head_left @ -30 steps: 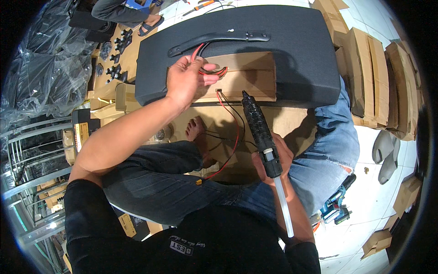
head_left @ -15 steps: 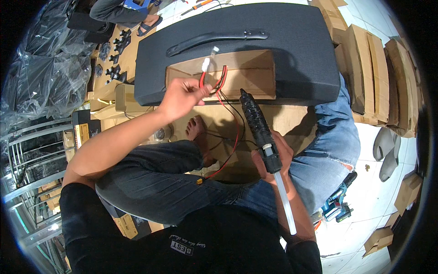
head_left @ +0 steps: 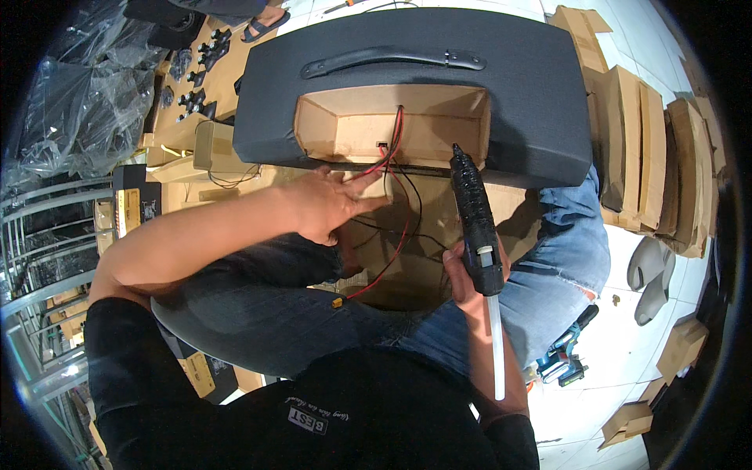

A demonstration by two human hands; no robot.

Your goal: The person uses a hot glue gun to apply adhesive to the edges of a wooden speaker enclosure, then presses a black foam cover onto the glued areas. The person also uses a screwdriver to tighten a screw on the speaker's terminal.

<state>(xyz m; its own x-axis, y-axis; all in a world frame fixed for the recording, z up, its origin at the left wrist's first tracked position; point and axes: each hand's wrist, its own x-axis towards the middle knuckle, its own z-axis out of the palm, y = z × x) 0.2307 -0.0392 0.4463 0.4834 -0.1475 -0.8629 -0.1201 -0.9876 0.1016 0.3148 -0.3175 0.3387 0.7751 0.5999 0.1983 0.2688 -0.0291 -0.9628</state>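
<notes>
A black hot glue gun [head_left: 475, 207] is gripped in my right hand [head_left: 457, 274], nozzle pointing up at the right part of a wooden recess [head_left: 439, 117]. From its rear sticks a long white glue stick [head_left: 496, 345]. The recess is set in a dark cloth-covered cabinet [head_left: 533, 110] with a black strap handle [head_left: 384, 59]. Red and black wires [head_left: 397, 129] come out of the recess and hang over its front edge. Just below that edge, my left hand [head_left: 325, 205] has its fingers spread, fingertips by the wires. One red wire ends in a yellow connector [head_left: 338, 302].
Folded cardboard [head_left: 623, 149] stands right of the cabinet, with grey slippers [head_left: 650, 278] on the tiles beyond. A blue power tool [head_left: 562, 356] lies beside my right leg. Metal racks [head_left: 51, 274] and plastic sheeting [head_left: 98, 117] fill the left. Another person's sandalled foot [head_left: 266, 23] is behind.
My left hand has come down out of the recess opening and spread its fingers. The white connector above it is no longer visible. In the picture, the glue gun sits farther right.
</notes>
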